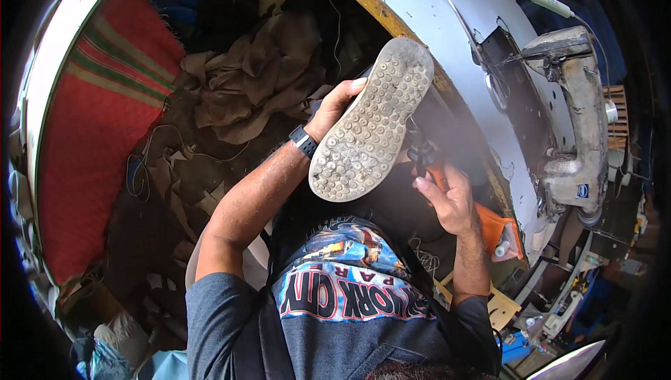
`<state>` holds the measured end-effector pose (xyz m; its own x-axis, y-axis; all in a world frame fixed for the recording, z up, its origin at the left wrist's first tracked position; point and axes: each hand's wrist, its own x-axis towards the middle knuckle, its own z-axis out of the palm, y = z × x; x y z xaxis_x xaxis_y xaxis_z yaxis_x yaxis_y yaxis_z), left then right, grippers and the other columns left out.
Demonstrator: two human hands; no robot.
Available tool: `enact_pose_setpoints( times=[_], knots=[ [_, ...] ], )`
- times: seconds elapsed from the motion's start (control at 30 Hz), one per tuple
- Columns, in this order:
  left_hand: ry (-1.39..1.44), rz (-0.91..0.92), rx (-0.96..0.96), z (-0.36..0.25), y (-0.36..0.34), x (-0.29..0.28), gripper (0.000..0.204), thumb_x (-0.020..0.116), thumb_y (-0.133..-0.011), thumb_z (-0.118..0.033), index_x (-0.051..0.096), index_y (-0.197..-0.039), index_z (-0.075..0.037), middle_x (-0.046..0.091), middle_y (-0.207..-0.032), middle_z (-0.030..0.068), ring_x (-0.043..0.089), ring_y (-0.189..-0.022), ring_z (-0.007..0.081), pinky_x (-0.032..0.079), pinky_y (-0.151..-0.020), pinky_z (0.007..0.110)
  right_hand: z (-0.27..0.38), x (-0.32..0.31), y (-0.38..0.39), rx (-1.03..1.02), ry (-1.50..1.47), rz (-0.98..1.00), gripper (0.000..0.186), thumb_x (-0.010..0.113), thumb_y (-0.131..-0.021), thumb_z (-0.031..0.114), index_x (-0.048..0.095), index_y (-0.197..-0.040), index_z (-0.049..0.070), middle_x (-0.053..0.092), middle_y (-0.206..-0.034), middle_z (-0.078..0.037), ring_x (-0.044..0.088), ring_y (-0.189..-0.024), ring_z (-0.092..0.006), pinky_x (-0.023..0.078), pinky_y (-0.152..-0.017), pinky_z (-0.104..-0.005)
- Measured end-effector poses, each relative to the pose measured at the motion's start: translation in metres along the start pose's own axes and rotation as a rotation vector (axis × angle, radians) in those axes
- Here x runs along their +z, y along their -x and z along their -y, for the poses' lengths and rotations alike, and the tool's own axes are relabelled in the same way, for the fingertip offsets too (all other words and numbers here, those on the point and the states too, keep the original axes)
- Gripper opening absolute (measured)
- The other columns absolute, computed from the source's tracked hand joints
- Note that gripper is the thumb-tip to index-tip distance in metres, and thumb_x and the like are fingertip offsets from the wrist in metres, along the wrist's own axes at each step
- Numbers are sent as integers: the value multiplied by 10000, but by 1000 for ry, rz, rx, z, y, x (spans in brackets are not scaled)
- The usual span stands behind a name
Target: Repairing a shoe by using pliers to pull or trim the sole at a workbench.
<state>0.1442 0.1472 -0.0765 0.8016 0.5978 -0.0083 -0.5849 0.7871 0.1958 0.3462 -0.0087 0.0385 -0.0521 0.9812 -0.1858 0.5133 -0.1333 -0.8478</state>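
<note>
A shoe (374, 125) is held up in front of my chest, its pale, worn sole with round studs facing up. My left hand (335, 107) grips it from the left side, the thumb on the edge and the other fingers hidden behind the shoe. My right hand (451, 198) is closed around pliers (423, 156) with orange and black handles. Their dark, narrow tip is at the right edge of the sole; whether it touches or bites on anything I cannot tell.
To the right is a white-topped table (433, 2) with a worn edge, bearing scissors (482, 58) and an old sewing machine (580, 114). An orange container (495, 225) is beside my right forearm. Brown crumpled material (251, 76) lies on the left, near a red striped cloth (98, 142).
</note>
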Motion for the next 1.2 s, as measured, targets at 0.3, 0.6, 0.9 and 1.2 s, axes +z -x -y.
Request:
enact_pose_setpoints(
  times=[0.3,0.6,0.9,1.2],
  knots=[
    [7,-4,6,0,1,0,473,580,-941,-346,591,-1279,-15,693,-1155,145,700,-957,223,573,-848,369,11,2,3,-46,80,14,279,659,-923,233,591,-1038,-12,641,-891,-135,629,-797,-281,497,-744,-358],
    [-53,-70,57,-2,5,10,541,583,-928,-385,558,-1322,-15,686,-1147,157,696,-963,230,577,-848,371,7,2,11,13,18,62,294,668,-917,221,610,-1074,-20,676,-920,-120,651,-836,-227,507,-774,-342],
    [-108,-145,112,-2,0,11,491,616,-912,-394,611,-1234,-23,707,-1053,106,679,-849,174,561,-780,313,-21,42,3,16,-377,-183,291,759,-868,197,511,-814,56,593,-711,-18,533,-601,-69,438,-550,-222],
    [-45,-135,178,-13,0,12,496,571,-963,-440,604,-1257,-41,693,-1128,123,684,-933,207,567,-844,359,-9,84,-37,-13,-678,-426,257,774,-846,111,524,-844,58,504,-719,49,445,-599,-31,387,-549,-188]
  ],
)
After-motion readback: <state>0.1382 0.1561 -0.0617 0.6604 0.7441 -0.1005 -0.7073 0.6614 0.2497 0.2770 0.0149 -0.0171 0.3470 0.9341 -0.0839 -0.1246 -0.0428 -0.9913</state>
